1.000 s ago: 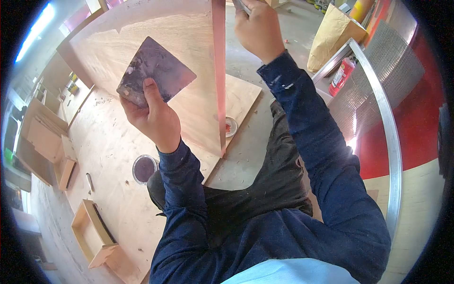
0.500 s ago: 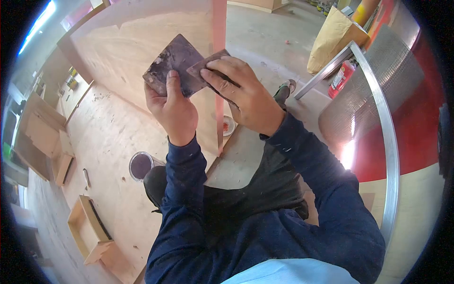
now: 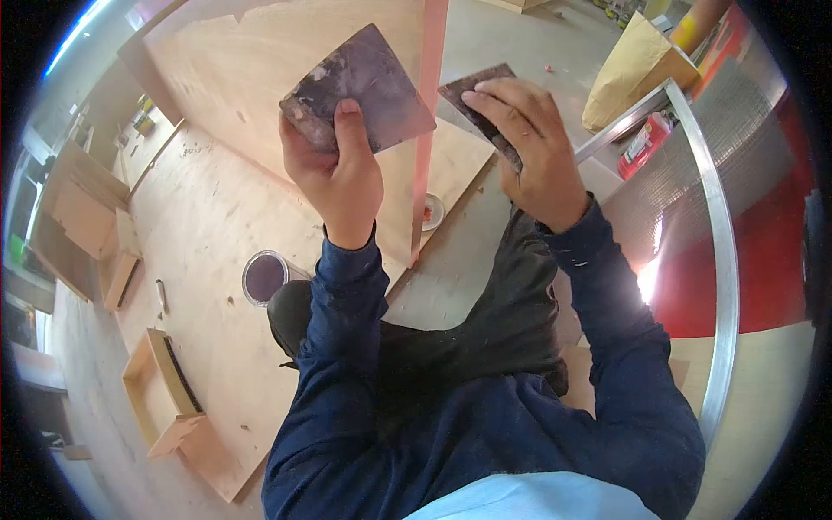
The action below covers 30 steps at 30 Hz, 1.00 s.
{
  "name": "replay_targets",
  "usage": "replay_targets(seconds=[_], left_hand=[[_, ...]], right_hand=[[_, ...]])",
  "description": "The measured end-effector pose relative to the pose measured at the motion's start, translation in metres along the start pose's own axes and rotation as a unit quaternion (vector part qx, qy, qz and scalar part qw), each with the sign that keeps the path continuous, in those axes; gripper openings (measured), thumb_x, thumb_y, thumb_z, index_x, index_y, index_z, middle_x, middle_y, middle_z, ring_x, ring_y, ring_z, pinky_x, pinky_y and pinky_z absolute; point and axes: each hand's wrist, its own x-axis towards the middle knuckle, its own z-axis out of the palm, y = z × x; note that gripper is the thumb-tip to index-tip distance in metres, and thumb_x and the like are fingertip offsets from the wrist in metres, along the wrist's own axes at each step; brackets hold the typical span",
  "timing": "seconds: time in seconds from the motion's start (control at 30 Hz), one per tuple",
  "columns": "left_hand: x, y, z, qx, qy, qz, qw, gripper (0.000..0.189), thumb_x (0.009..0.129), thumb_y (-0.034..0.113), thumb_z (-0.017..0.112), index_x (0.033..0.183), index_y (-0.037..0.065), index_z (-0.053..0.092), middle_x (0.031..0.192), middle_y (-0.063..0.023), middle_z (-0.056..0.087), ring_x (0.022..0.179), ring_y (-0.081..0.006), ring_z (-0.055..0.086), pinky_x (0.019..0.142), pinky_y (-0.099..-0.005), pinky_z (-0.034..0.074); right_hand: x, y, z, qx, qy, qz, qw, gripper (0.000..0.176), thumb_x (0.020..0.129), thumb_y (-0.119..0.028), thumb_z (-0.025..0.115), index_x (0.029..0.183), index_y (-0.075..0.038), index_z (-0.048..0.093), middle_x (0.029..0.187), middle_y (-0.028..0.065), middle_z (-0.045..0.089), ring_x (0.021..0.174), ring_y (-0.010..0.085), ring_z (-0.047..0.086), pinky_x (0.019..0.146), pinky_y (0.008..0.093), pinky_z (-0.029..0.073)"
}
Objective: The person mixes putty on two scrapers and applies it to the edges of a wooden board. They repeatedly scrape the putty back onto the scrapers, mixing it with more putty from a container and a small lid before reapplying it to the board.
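My left hand is closed on a dark, square putty spreader, thumb pressed on its face. Pale smears cover part of that face. To the right, my right hand grips a second, thin dark putty spreader between thumb and fingers; the thumb is mostly hidden. A gap separates the two spreaders. Behind them stands an upright wooden panel with a pinkish edge. Beside my left knee is an open can with dark purplish contents.
A wooden board lies on the left, bearing a small open wooden box and a slim knife-like tool. A metal frame rises on the right, near a red bottle and a paper bag. A small round dish sits by the panel.
The two spreaders, touching or overlapping before, are now apart. My right hand has moved right with its spreader; my left hand has risen slightly. The view has shifted a little.
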Motion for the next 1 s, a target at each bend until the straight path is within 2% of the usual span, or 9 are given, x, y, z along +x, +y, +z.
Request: replay_targets(seconds=[0.23, 0.3, 0.37, 0.47, 0.6, 0.7, 0.83, 0.93, 1.0], left_hand=[[0.008, -0.006, -0.014, 0.188, -0.081, 0.149, 0.967, 0.028, 0.090, 0.003, 0.060, 0.117, -0.002, 0.052, 0.105, -0.0080, 0.063, 0.091, -0.0129, 0.059, 0.080, -0.0248, 0.048], [0.018, -0.006, -0.019, 0.047, 0.004, 0.092, 0.995, 0.032, 0.090, 0.003, 0.061, 0.119, -0.001, 0.052, 0.109, -0.0090, 0.063, 0.096, -0.0147, 0.060, 0.082, -0.0267, 0.049], [0.025, 0.012, -0.025, -0.025, 0.021, 0.070, 0.997, 0.034, 0.089, 0.004, 0.062, 0.121, 0.000, 0.052, 0.113, -0.0098, 0.062, 0.099, -0.0171, 0.061, 0.087, -0.0294, 0.050], [0.029, 0.024, -0.036, 0.114, 0.038, 0.116, 0.986, 0.035, 0.089, 0.006, 0.062, 0.121, -0.001, 0.051, 0.113, -0.0095, 0.061, 0.101, -0.0174, 0.060, 0.088, -0.0298, 0.049], [0.033, 0.029, -0.034, -0.004, 0.047, 0.082, 0.995, 0.037, 0.088, 0.005, 0.063, 0.122, -0.001, 0.050, 0.116, -0.0090, 0.060, 0.106, -0.0184, 0.058, 0.091, -0.0301, 0.048], [0.032, 0.025, -0.037, -0.008, 0.035, 0.088, 0.996, 0.038, 0.087, 0.004, 0.063, 0.122, -0.001, 0.050, 0.117, -0.0091, 0.059, 0.107, -0.0188, 0.058, 0.093, -0.0306, 0.048], [0.034, 0.017, -0.046, 0.001, 0.020, 0.094, 0.995, 0.038, 0.087, 0.003, 0.064, 0.122, -0.001, 0.050, 0.117, -0.0091, 0.059, 0.107, -0.0191, 0.058, 0.093, -0.0308, 0.048], [0.034, 0.015, -0.046, -0.014, 0.027, 0.089, 0.996, 0.034, 0.087, 0.003, 0.063, 0.119, 0.000, 0.052, 0.116, -0.0091, 0.060, 0.106, -0.0192, 0.059, 0.092, -0.0313, 0.049], [0.036, 0.010, -0.051, -0.033, 0.022, 0.090, 0.995, 0.032, 0.088, 0.003, 0.063, 0.118, 0.000, 0.052, 0.115, -0.0091, 0.061, 0.106, -0.0192, 0.059, 0.092, -0.0316, 0.050]], right_hand=[[0.005, -0.008, 0.008, -0.062, -0.092, -0.066, 0.992, 0.050, 0.068, 0.007, 0.058, 0.116, -0.007, 0.062, 0.117, 0.0066, 0.058, 0.113, 0.0298, 0.051, 0.096, 0.0408, 0.041], [0.002, -0.006, 0.009, 0.032, -0.163, -0.080, 0.983, 0.046, 0.071, 0.005, 0.058, 0.116, -0.008, 0.063, 0.117, 0.0064, 0.059, 0.113, 0.0275, 0.051, 0.095, 0.0405, 0.041], [-0.001, 0.017, 0.027, 0.059, -0.124, -0.063, 0.989, 0.042, 0.075, 0.004, 0.057, 0.116, -0.008, 0.063, 0.115, 0.0090, 0.060, 0.108, 0.0286, 0.055, 0.093, 0.0388, 0.044], [0.014, 0.038, 0.040, 0.351, 0.060, 0.194, 0.914, 0.034, 0.087, -0.011, 0.059, 0.120, -0.004, 0.059, 0.106, 0.0077, 0.063, 0.101, 0.0196, 0.060, 0.086, 0.0267, 0.047], [0.043, 0.057, 0.059, 0.516, 0.141, 0.286, 0.795, 0.037, 0.097, -0.029, 0.052, 0.125, -0.006, 0.056, 0.109, 0.0020, 0.061, 0.101, 0.0122, 0.055, 0.087, 0.0293, 0.046], [0.063, 0.055, 0.066, 0.564, 0.187, 0.273, 0.756, 0.033, 0.098, -0.018, 0.048, 0.127, -0.005, 0.055, 0.117, 0.0059, 0.061, 0.102, 0.0169, 0.058, 0.089, 0.0324, 0.047], [0.081, 0.050, 0.070, 0.540, 0.226, 0.265, 0.767, 0.038, 0.095, -0.029, 0.053, 0.124, -0.006, 0.055, 0.112, 0.0039, 0.061, 0.104, 0.0176, 0.056, 0.086, 0.0370, 0.045], [0.090, 0.041, 0.063, 0.518, 0.183, 0.300, 0.780, 0.042, 0.099, -0.027, 0.042, 0.134, -0.003, 0.046, 0.137, 0.0167, 0.044, 0.129, 0.0317, 0.040, 0.107, 0.0393, 0.033], [0.093, 0.054, 0.082, 0.321, 0.177, 0.229, 0.902, 0.044, 0.101, -0.030, 0.038, 0.136, -0.003, 0.042, 0.139, 0.0153, 0.041, 0.130, 0.0314, 0.039, 0.109, 0.0375, 0.030]])
